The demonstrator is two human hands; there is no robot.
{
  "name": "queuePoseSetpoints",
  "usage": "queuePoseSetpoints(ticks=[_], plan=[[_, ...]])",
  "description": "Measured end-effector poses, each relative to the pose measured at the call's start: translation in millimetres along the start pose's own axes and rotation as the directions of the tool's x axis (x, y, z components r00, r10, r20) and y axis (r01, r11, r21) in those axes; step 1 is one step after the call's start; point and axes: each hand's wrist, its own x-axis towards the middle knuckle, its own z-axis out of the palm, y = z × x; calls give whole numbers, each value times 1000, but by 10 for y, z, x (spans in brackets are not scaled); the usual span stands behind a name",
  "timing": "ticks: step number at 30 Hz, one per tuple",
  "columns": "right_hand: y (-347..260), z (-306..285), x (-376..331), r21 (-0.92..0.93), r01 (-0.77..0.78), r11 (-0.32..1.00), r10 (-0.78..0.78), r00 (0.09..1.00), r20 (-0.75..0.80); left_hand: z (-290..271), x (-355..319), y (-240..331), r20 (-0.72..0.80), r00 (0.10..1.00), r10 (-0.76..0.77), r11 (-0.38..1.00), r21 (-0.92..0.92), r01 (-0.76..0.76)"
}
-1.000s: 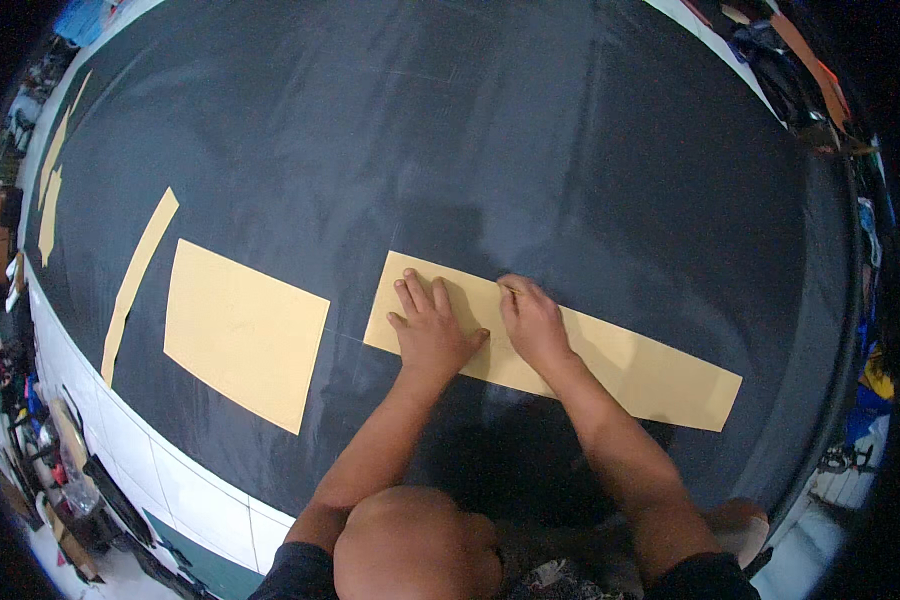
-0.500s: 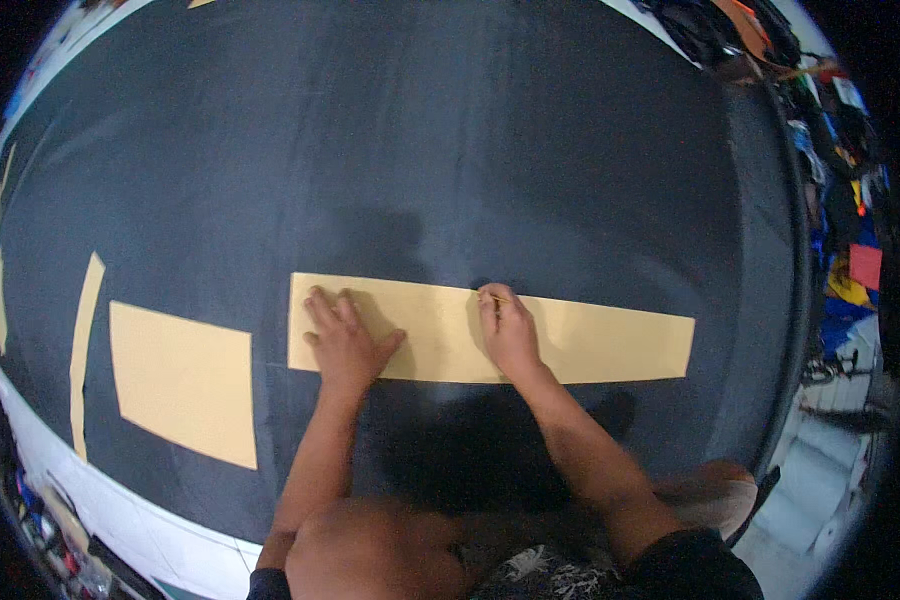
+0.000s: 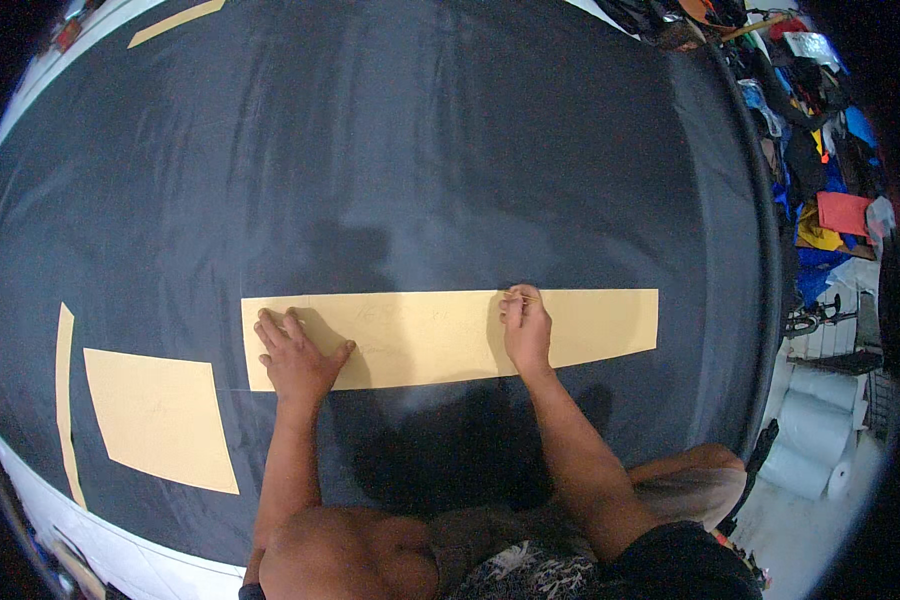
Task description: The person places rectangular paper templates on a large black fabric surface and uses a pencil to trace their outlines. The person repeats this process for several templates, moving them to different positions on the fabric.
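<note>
A long, pale yellow card pattern piece [image 3: 450, 335] lies flat on the black fabric [image 3: 450, 180], narrowing slightly to the right. Fingers spread, my left hand [image 3: 298, 355] presses down near its left end. At the upper edge, right of the middle, my right hand [image 3: 526, 325] pinches a thin yellowish stick like a pencil [image 3: 532, 295]. Its tip is too small to make out. To the left lie a smaller four-sided card piece [image 3: 160, 418] and a narrow card strip [image 3: 66, 400].
Another card strip [image 3: 175, 24] lies at the far left of the fabric. My bent knee [image 3: 370, 555] rests near the front. Along the right stand piled coloured cloths and bags [image 3: 830, 215] and light blue rolls [image 3: 810, 440].
My right hand has moved right along the card's upper edge, still pinching the thin stick. My left hand stays at the left end. The whole view has turned and shifted slightly.
</note>
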Motion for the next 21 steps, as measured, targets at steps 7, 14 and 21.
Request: queuePoseSetpoints(ticks=[7, 14, 21], plan=[[-104, 38, -50, -170, 129, 977, -141, 988, -58, -10, 13, -33, 1, 1000, 4, 1000, -10, -4], [-893, 843, -298, -174, 434, 884, -379, 883, 277, 68, 16, -30, -37, 999, 18, 999, 40, -16], [-948, 740, -394, 112, 428, 897, -440, 889, 126, -43, -23, 6, -19, 1000, 12, 1000, -10, -12]])
